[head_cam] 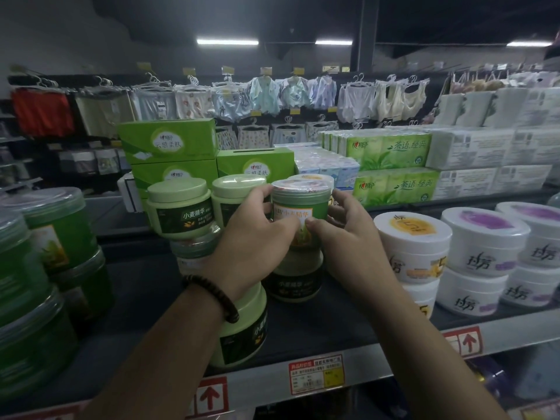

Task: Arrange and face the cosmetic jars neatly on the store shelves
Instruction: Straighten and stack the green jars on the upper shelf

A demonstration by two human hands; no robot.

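Both hands grasp one green jar (300,207) with a clear lid, close to the centre of the view. The left hand (257,237) takes it from 9 o'clock. Its fingers are curled round the side and its thumb lies on the front label. The right hand (348,237) takes it from 3 o'clock. Its thumb tip presses on the label just beside the left thumb, and its other fingers are bent round the far side. A dark beaded bracelet (212,294) sits on the left wrist.

The held jar is upright, directly above a lower jar (295,280) with a dark label, which stands on the dark shelf (318,328). I cannot tell whether the two jars touch.

At 9 o'clock from the held jar a stacked pale jar (180,207) sits on another jar with a clear lid. Between it and the held jar a second pale jar (236,192) is partly hidden behind the left fingers. At 7 o'clock, under the left wrist and near the shelf edge, stands a front pale jar (245,328).

Far at 9 o'clock are large green tubs (60,234), stacked. At 3 to 4 o'clock are white tubs, some with a yellow label (415,247) and some with a purple label (485,237), also stacked. A price tag (316,374) hangs on the shelf rail at 6 o'clock. Green tissue boxes (169,140) stand at 11 o'clock, and tissue packs (391,153) at 1 o'clock.
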